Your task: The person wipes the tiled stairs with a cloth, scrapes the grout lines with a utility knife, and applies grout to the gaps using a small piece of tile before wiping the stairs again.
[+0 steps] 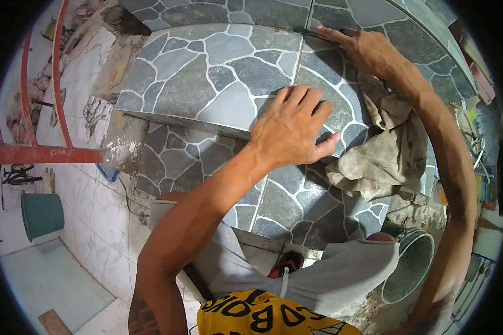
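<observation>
My left hand (293, 125) rests on the stone-patterned tile step (187, 86), knuckles up, with its thumb held apart and its fingers slightly bent. Further up and to the right, my right hand (369, 53) reaches to the corner where the step meets the tiled riser (369, 12). Its front fingers are stretched along that edge, near a joint between two tiles; the fingertips' undersides are hidden. A crumpled, dirty beige cloth (380, 162) lies over the step's right part, below my right forearm. Neither hand visibly holds anything.
A lower tiled step (290, 206) lies before my knees. At the lower right stands a dirty bucket (411, 268); a green bucket (42, 216) is at far left. A red metal frame (44, 154) juts in from the left. Tools and debris (469, 134) lie at right.
</observation>
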Demonstrator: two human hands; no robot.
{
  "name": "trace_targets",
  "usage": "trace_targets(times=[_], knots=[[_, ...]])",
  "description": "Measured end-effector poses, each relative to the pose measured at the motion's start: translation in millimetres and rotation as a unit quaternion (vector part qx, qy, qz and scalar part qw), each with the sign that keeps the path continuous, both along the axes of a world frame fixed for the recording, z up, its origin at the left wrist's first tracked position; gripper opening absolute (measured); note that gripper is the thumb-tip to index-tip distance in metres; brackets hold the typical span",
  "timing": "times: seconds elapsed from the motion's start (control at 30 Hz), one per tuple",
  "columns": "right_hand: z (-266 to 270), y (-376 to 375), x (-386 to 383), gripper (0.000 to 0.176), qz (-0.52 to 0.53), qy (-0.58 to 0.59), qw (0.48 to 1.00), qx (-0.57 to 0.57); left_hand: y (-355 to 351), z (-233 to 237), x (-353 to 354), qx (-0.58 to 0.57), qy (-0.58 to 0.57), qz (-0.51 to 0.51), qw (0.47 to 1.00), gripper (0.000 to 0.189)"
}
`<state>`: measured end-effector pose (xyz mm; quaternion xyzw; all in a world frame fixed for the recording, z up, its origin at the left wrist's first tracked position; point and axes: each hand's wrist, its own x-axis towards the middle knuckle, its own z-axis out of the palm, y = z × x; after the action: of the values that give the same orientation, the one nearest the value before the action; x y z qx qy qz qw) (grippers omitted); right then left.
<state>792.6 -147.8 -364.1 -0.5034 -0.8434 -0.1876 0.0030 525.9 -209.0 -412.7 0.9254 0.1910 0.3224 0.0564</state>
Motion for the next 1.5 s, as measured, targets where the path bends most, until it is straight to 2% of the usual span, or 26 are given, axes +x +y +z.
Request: trace_targets(times=[0.17,0.27,0.37,0.5,0.57,0.73,0.83,1.0,1.1,1.2,1.3,1.4,1.5], knots=[[9,13,-18,0.078,-0.015,0.008,1.0,0.012,-1,0,3,0.006,0.008,0.008,1.0,0.043],[-3,20,-27,0.079,-0.009,-0.052,0.998,0.032,0,-1,3,0.006,-0.006,0.0,1.0,0.043],[-17,16,-15,0.08,0.03,0.024,0.998,0.052,1,-1,1,0.002,-0.003,-0.003,1.0,0.043],[-2,4,1,0.068,-0.03,0.046,0.997,-0.053,1,-1,2,0.003,0.0,-0.005,1.0,0.042],[0,3,5,0.06,-0.01,0.045,0.998,-0.031,0,1,2,0.005,0.007,0.003,1.0,0.042],[1,12,-16,0.061,0.001,0.065,0.998,0.017,0,-1,1,0.002,0.002,0.001,1.0,0.042],[-2,16,-34,0.066,-0.023,0.022,0.999,-0.007,0,-1,2,0.001,-0.002,-0.003,1.0,0.042],[-8,-7,-13,0.068,-0.054,0.077,0.995,-0.035,0,-1,0,0.005,0.002,-0.001,1.0,0.042],[2,-16,1,0.066,-0.044,0.06,0.996,-0.04,-1,1,3,0.007,0.011,0.001,1.0,0.042],[4,-6,-4,0.062,0.014,0.11,0.994,0.0,-2,0,1,0.009,0.011,0.002,1.0,0.042],[6,1,-17,0.057,-0.056,0.07,0.995,-0.039,-2,0,3,0.014,0.004,-0.001,1.0,0.042],[-7,9,-20,0.053,-0.027,0.089,0.996,-0.01,-2,1,2,0.011,0.008,0.0,1.0,0.042],[-7,5,-33,0.046,-0.133,0.086,0.985,-0.075,-3,2,2,0.01,0.012,0.001,1.0,0.042]])
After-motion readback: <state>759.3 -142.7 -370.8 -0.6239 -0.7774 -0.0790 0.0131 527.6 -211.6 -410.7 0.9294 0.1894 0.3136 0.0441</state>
